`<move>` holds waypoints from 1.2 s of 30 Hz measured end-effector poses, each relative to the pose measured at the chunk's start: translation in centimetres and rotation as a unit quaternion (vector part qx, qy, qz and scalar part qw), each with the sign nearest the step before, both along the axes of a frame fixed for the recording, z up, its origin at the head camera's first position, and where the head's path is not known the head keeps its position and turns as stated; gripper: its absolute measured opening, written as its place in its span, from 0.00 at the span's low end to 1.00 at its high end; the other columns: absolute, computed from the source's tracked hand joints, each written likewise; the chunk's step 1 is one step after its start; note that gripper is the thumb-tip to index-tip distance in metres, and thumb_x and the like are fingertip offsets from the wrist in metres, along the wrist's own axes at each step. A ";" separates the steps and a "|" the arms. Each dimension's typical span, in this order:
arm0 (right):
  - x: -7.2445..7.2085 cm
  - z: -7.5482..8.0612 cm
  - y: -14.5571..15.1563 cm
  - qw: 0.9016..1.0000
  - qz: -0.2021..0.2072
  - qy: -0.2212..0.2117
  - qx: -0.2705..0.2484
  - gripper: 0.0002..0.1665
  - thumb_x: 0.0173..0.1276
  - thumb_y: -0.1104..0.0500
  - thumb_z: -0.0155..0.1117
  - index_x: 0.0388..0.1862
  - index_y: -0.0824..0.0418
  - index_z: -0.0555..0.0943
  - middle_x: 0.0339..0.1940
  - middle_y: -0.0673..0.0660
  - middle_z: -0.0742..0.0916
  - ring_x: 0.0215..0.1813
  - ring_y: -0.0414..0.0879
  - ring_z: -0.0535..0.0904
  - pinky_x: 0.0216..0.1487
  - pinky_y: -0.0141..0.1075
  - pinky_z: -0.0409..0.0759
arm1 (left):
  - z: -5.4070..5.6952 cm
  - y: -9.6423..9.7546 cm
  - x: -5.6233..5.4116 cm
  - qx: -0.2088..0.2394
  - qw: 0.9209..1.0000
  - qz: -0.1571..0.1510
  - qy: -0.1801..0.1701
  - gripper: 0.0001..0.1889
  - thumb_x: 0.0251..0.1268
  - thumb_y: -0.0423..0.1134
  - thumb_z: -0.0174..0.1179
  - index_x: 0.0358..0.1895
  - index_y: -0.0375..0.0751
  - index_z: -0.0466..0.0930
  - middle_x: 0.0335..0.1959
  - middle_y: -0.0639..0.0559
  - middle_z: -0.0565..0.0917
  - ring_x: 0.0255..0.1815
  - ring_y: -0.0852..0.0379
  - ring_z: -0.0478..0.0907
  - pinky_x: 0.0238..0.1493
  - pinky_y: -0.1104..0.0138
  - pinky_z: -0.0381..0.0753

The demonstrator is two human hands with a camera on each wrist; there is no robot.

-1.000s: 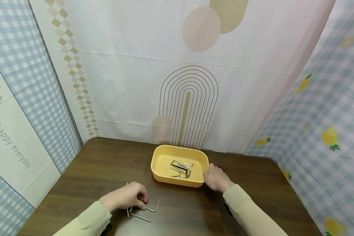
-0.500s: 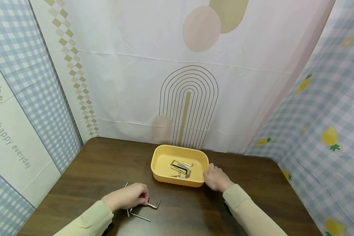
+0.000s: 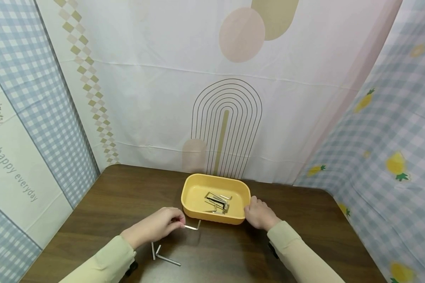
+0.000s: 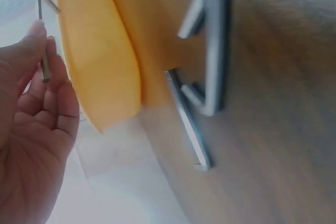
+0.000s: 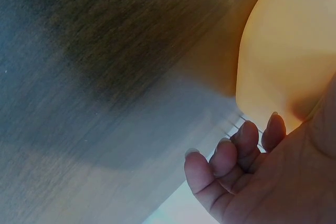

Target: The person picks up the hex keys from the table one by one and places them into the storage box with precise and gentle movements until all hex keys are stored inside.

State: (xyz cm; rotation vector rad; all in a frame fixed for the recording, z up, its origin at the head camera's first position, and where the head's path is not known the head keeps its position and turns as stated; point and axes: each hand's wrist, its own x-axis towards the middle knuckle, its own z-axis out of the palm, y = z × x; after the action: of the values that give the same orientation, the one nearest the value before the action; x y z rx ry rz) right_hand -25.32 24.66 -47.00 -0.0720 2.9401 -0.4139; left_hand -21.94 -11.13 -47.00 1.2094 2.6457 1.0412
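My left hand (image 3: 157, 225) pinches a silver L-shaped hex key (image 3: 191, 227) between thumb and fingers, close to the front left of a yellow plastic bin (image 3: 212, 215). Its short arm points up beside the bin wall. In the left wrist view this hex key (image 4: 40, 6) overlaps the bin's edge. My right hand (image 3: 260, 213) holds the bin's right end at the rim, with its fingers (image 5: 198, 171) curled outside the wall; the thumb's contact is mostly hidden. Inside the bin lie several hex keys (image 3: 217, 202), one of them black.
On the dark wooden table (image 3: 138, 192), more silver hex keys (image 3: 168, 260) lie below my left hand, one partly covered by the wrist. A pale patterned cloth (image 3: 156, 110) hangs behind the table, and blue checked cloths (image 3: 382, 157) hang at both sides.
My left hand has picked up a hex key from the table and carried it forward and right, near the bin. My right hand and the bin have stayed in place.
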 end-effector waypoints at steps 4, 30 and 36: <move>0.0 0.0 0.0 1.000 0.002 0.000 -0.001 0.16 0.72 0.55 0.40 0.43 0.68 0.68 0.30 0.59 0.72 0.32 0.52 0.70 0.38 0.47 0.70 | 0.4 0.3 -0.4 0.026 0.999 -0.008 0.040 0.03 0.66 0.37 0.60 0.38 0.47 0.83 0.36 0.63 0.81 0.39 0.67 0.76 0.43 0.67 0.77; 0.1 -0.1 0.1 0.997 0.021 0.031 0.070 0.15 0.73 0.53 0.40 0.37 0.64 0.68 0.35 0.59 0.70 0.39 0.55 0.66 0.46 0.50 0.64 | 1.0 3.9 -3.3 0.042 0.985 0.079 0.150 0.03 0.63 0.36 0.63 0.34 0.44 0.85 0.31 0.61 0.79 0.37 0.61 0.73 0.46 0.61 0.72; 0.1 -0.2 0.0 0.997 0.022 0.027 0.067 0.14 0.72 0.53 0.40 0.37 0.63 0.67 0.35 0.59 0.70 0.39 0.55 0.65 0.45 0.50 0.64 | 0.9 5.5 -4.7 0.040 0.987 0.088 0.127 0.03 0.63 0.37 0.63 0.33 0.44 0.86 0.30 0.61 0.79 0.34 0.62 0.74 0.44 0.62 0.74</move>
State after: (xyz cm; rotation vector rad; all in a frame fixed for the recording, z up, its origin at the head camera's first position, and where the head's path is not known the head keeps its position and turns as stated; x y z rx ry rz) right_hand -25.25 24.69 -47.17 -0.1334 3.0035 -0.2123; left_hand -26.60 -5.64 -46.15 1.2145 2.9801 1.0944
